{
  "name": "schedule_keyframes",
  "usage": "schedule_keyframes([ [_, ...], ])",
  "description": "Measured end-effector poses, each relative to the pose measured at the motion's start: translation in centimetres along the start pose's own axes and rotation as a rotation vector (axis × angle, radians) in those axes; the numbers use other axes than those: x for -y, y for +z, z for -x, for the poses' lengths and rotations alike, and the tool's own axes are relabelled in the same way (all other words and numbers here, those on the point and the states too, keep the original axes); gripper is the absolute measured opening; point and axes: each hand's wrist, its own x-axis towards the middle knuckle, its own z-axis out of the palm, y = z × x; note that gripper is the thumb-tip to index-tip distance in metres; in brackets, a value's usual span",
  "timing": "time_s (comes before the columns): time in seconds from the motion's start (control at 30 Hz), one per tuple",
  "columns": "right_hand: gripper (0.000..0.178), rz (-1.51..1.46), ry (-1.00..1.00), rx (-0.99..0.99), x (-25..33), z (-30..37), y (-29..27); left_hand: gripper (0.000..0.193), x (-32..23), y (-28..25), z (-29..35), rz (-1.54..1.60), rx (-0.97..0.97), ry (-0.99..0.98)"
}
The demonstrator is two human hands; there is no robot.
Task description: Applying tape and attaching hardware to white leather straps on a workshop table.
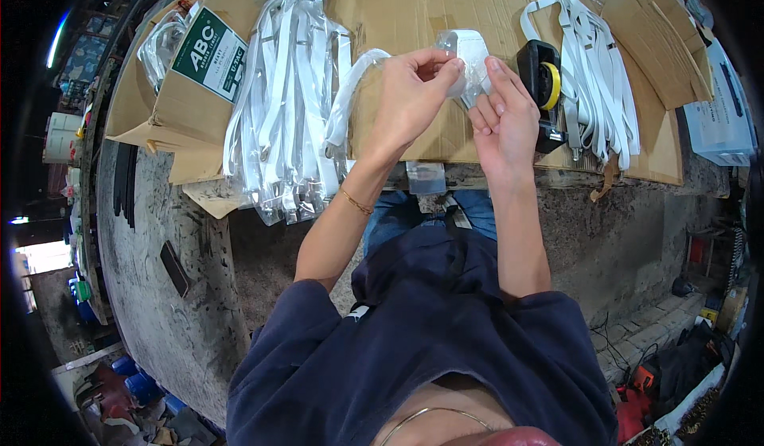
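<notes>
Over the cardboard-covered bench, both my hands hold a clear plastic bag with a flat white piece in it (473, 46). My left hand (426, 84) is closed, thumb and fingers pinching the bag's left edge. The bag's right side is between the thumb and bent fingers of my right hand (507, 112). A white strap in clear plastic (344, 104) curves away just left of my left hand. Beside my right hand stands a black tape dispenser (528, 68) with a yellow roll (549, 85). What exactly the white piece is, I cannot make out.
Many bagged white straps (290, 88) lie in a pile at left, hanging over the bench edge. Loose white straps with metal buckles (593, 80) lie at right. Open cardboard boxes stand at the left (171, 112) and right (656, 40). A translucent plastic bin (720, 120) sits far right.
</notes>
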Motion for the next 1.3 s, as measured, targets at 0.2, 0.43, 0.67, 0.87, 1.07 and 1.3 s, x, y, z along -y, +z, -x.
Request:
schedule_keyframes([
  [0.2, 0.023, 0.007, -0.028, -0.013, -0.5, 0.2, 0.3, 0.017, 0.0, -0.2, 0.1, -0.002, -0.003, -0.003],
  [0.43, 0.024, 0.051, -0.109, -0.052, -1.2, -0.1, 0.4, 0.018, -0.4, 0.2, 0.4, 0.003, 0.0, -0.012],
  [0.67, 0.029, 0.07, -0.143, -0.076, -1.6, 0.1, 0.4, 0.02, 0.1, 0.3, 0.6, -0.011, 0.003, 0.015],
  [0.87, 0.033, 0.108, -0.061, -0.004, -0.2, 0.3, -0.7, 0.022, -0.3, 0.1, 0.8, -0.002, 0.035, 0.015],
  [1.07, 0.029, 0.727, -0.373, 0.073, 3.8, -1.3, -1.2, 0.02, -0.7, -0.6, 0.8, -0.005, 0.063, 0.014],
  [1.3, 0.022, 0.877, -0.172, 0.362, 5.0, -3.8, -0.9, 0.022, -1.5, -0.6, 1.2, 0.044, 0.062, 0.027],
])
